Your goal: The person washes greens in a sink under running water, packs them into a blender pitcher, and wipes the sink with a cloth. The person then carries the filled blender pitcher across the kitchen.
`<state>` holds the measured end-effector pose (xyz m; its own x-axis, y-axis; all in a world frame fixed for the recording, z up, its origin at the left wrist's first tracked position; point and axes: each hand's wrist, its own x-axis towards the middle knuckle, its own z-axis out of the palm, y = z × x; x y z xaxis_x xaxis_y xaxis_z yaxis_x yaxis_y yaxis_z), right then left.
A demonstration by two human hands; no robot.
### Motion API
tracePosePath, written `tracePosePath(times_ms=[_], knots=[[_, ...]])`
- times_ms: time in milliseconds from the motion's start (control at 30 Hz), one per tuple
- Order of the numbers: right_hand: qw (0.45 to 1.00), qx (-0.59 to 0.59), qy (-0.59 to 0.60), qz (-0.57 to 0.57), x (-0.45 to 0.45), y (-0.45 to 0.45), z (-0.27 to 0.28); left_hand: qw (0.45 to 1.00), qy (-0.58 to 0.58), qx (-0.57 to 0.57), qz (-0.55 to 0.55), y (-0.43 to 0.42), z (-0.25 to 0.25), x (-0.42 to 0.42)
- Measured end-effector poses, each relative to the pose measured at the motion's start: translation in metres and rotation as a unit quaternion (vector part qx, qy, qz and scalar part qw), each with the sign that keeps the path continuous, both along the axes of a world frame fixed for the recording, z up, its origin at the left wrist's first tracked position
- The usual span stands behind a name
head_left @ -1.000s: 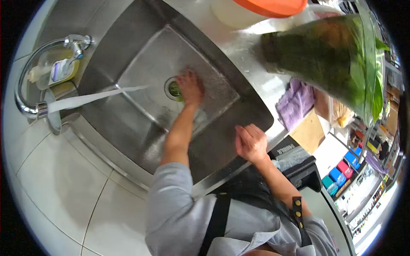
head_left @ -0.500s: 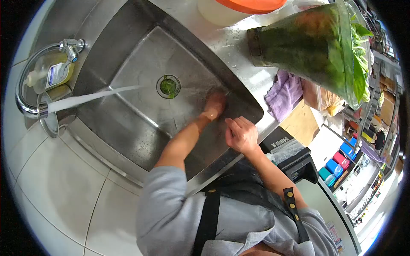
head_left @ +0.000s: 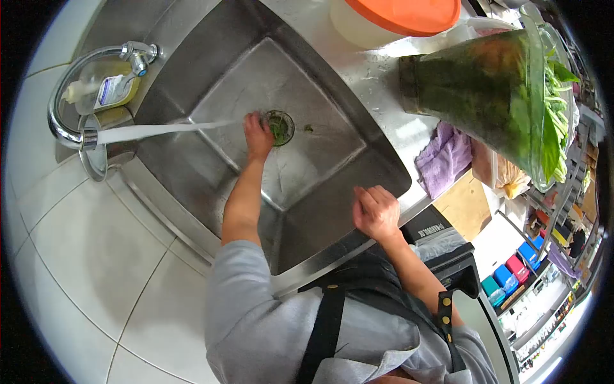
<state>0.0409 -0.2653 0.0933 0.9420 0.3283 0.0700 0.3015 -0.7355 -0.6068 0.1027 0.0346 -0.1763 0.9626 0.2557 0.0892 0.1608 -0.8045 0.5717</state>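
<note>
Green scraps (head_left: 280,132) are gathered in the drain (head_left: 291,130) of a metal sink (head_left: 243,83), just to the right of the fingers of the left hand (head_left: 258,137), which are bent at the drain's rim; whether anything is grasped by them cannot be told. One loose scrap (head_left: 308,128) is left on the sink floor, across the drain from those fingers, so the greens appear to be mostly collected, with a little outside. Water (head_left: 160,130) is sent toward the same fingers from a curved faucet (head_left: 54,105) on their left. The right hand (head_left: 377,212) is held near the sink's edge, its fingers curled into a loose fist in which nothing can be seen. Beyond the right fingers, on the tabletop (head_left: 377,93), a tall clear container (head_left: 470,93) is packed with leafy greens, and a purple cloth (head_left: 441,160) is set near it. Farther off, a pale tub (head_left: 358,25) is covered by an orange lid (head_left: 409,13), its contents hidden. Well left of the left fingers, behind the faucet, yellow liquid is held in a bottle (head_left: 114,91).
</note>
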Motion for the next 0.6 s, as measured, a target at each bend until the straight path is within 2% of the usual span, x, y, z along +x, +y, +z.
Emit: tracePosePath(times_ms=[33,100,167,233,267,333,400,467,500,567,600], knots=[[1.0,-0.001,0.001,-0.002,-0.001,-0.001,-0.001,1.0,0.001,-0.001,-0.002,-0.005,-0.007,-0.001],[1.0,-0.011,0.007,0.003,-0.002,-0.003,-0.001,0.994,-0.001,0.041,-0.102,-0.027,-0.002,0.0],[1.0,-0.005,0.0,0.003,0.0,-0.002,-0.001,0.933,0.213,0.032,-0.289,-0.077,0.03,0.01],[1.0,0.002,-0.003,0.004,-0.004,0.001,0.0,0.909,0.039,0.105,-0.402,-0.114,0.022,-0.013],[1.0,0.004,-0.002,0.012,-0.006,-0.001,0.0,0.91,0.036,0.107,-0.399,-0.111,0.012,-0.017],[1.0,-0.004,-0.009,0.021,0.001,-0.008,-0.001,0.913,0.152,0.195,-0.325,-0.112,-0.007,-0.01],[1.0,0.002,0.006,0.019,-0.001,-0.005,0.0,0.908,0.255,0.259,-0.207,-0.086,0.034,-0.004],[1.0,0.014,0.006,0.016,-0.002,-0.003,-0.001,0.946,0.158,0.282,-0.039,-0.045,0.005,-0.016],[1.0,0.02,0.001,0.008,0.0,-0.003,-0.002,0.945,0.157,0.283,-0.037,-0.028,0.012,-0.013],[1.0,0.016,0.001,0.016,0.0,-0.005,-0.003,0.974,0.206,0.074,0.06,-0.004,0.023,-0.014],[1.0,0.011,0.001,0.024,-0.001,-0.004,-0.003,0.973,0.207,0.075,0.066,-0.002,0.025,-0.017]])
